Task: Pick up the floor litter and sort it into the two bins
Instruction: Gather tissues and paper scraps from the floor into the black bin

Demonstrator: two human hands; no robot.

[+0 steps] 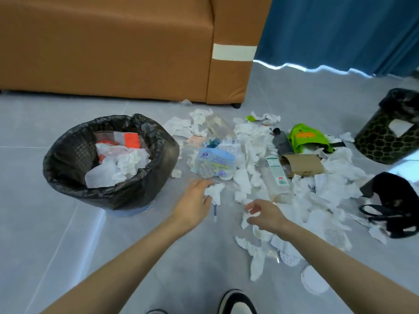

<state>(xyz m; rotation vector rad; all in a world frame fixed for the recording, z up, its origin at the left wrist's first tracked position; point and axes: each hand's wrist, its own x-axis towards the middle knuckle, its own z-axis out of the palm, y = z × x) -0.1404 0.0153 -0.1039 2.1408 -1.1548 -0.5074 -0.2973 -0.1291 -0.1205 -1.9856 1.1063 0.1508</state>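
A shoe [237, 301] shows at the bottom edge, on the grey floor [136, 245]. Both bare forearms reach out over it. The left hand [193, 201] pinches a crumpled tissue [214, 191] between its fingertips, just above the floor and near the foot of the nearer bin. The right hand [266, 214] hovers with curled fingers over a small paper scrap [244, 220]; blur hides whether it grips the scrap.

Beyond the hands the litter pile [317, 196] spreads to the right: white tissues, a clear bottle [277, 177] lying on its side, a piece of cardboard [303, 165] and a green bag [306, 137]. A black bag [394, 200] lies at the right edge.

To the left stands the black-lined bin [68, 159], already holding paper and plastic. The patterned bin [383, 143] stands well apart, far right. Behind are a brown sofa [113, 53] and a blue curtain [340, 30].
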